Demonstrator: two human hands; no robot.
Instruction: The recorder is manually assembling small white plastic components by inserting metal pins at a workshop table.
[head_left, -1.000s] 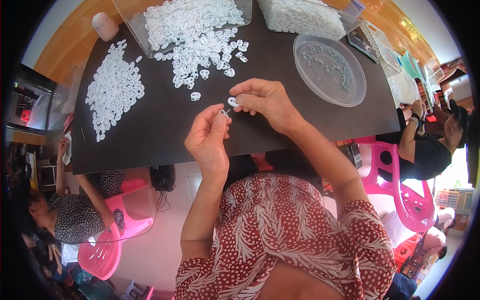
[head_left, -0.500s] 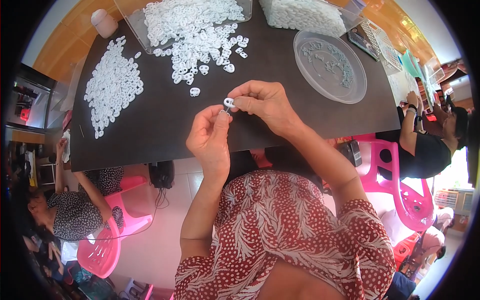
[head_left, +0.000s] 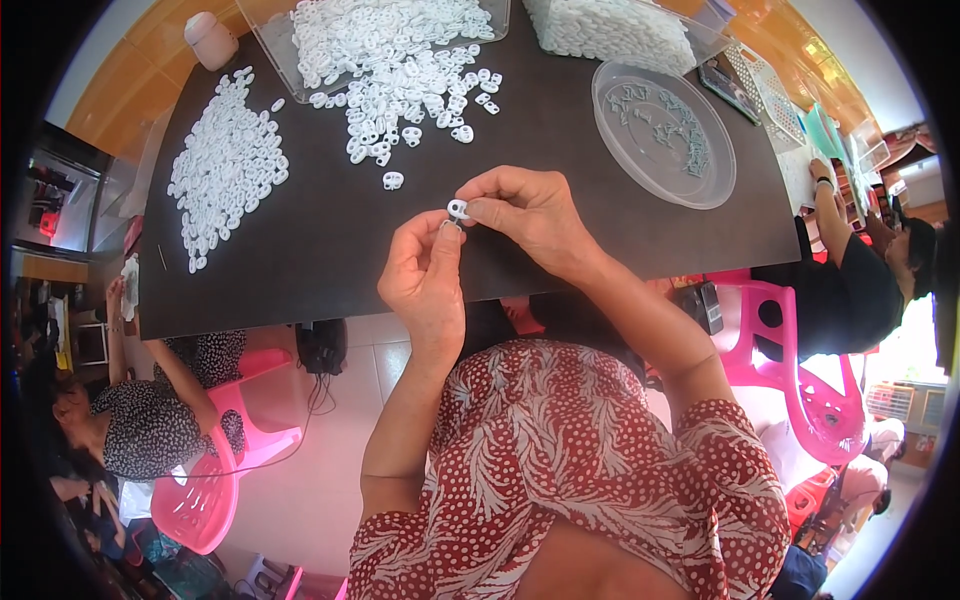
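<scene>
Above the near part of the dark table, my two hands meet at the fingertips. Between thumb and forefinger my right hand (head_left: 532, 220) pinches a small white oval plastic piece with holes (head_left: 457, 208), like part of a cord lock. Just below it, my left hand (head_left: 425, 275) is closed on another small white piece (head_left: 451, 225), mostly hidden by the thumb. A short thin grey bit, perhaps a spring, shows between the two pieces. One loose white piece (head_left: 393, 181) lies on the table beyond my hands.
A heap of white pieces (head_left: 225, 170) covers the table's left side. More spill from a clear bin (head_left: 280, 85) at the back; another full bin (head_left: 610, 35) stands right of it. A round clear tray (head_left: 720, 185) holds small grey metal bits. Other people sit left and right.
The gap between the two white pieces has narrowed as my left hand shifted slightly right. At the right, a co-worker's arm has moved.
</scene>
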